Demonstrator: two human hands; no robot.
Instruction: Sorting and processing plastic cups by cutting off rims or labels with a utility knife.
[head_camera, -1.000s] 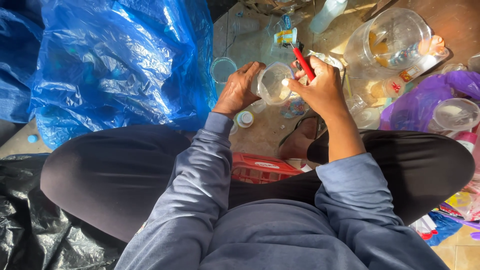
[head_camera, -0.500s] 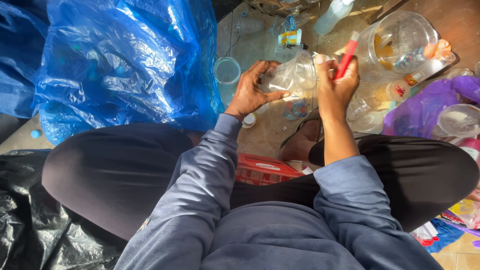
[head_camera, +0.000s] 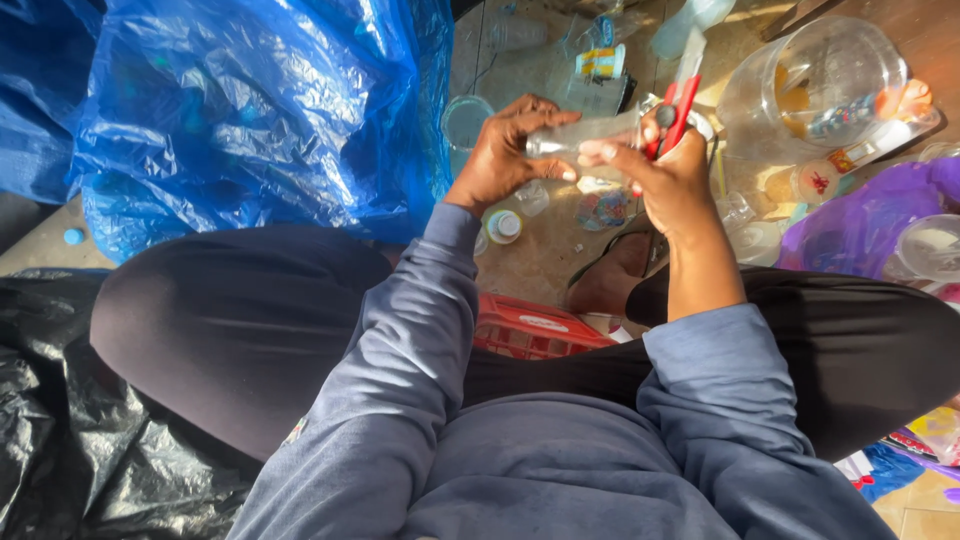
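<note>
My left hand grips a clear plastic bottle, held sideways in front of me. My right hand holds a red-handled utility knife upright against the bottle's right end, its fingers also touching the bottle. Both hands are raised above the floor between my crossed legs, which are in black trousers. Grey-blue sleeves cover both arms.
A large blue plastic bag fills the left. A black bag lies at lower left. A big clear jar, a purple bag, loose caps, small clear containers and a red crate surround my legs.
The bottle has turned from mouth-toward-me to lying sideways. My right hand with the knife has shifted from the bottle's side to its right end, blade handle now pointing up.
</note>
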